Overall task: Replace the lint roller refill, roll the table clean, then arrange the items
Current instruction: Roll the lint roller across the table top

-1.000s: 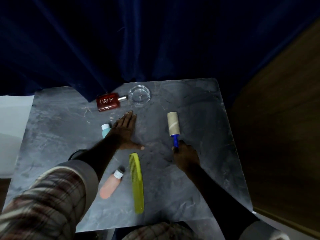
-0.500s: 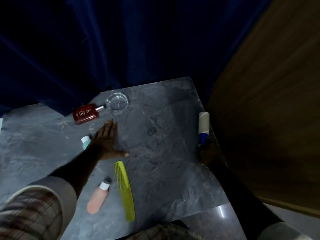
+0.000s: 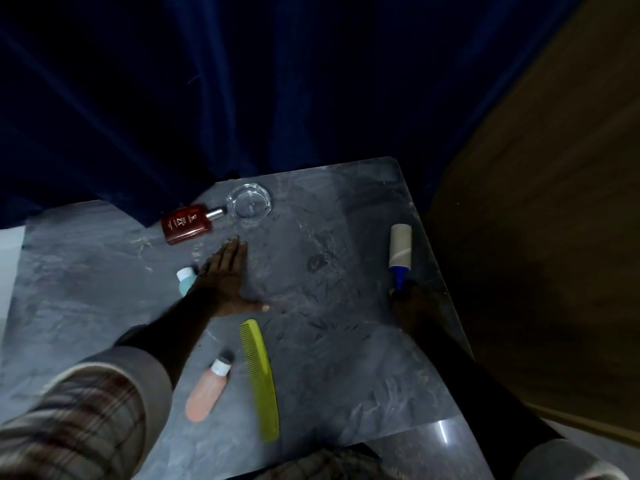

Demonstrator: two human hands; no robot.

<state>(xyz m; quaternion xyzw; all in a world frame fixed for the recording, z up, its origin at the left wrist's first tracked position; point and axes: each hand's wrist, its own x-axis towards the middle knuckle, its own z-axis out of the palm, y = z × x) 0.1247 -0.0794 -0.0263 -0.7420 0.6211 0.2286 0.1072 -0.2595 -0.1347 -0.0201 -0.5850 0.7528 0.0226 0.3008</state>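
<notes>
The lint roller (image 3: 400,250), a pale roll on a blue handle, lies near the right edge of the grey marble table (image 3: 339,341). My right hand (image 3: 414,303) is shut on its handle. My left hand (image 3: 225,278) rests flat on the table's middle, fingers together and thumb out, holding nothing. Around it lie a red perfume bottle (image 3: 187,224), a clear glass dish (image 3: 248,202), a small teal bottle (image 3: 185,280) partly hidden by my wrist, a peach bottle (image 3: 206,393) and a yellow-green comb (image 3: 261,379).
A dark blue curtain (image 3: 242,98) hangs behind the table's far edge. A brown wooden surface (image 3: 536,237) stands just beyond the table's right edge. My plaid sleeve (image 3: 76,427) covers the near left corner.
My right hand has carried the lint roller from the table's middle right out to the right edge. The view has swung right. My left hand has stayed flat in place.
</notes>
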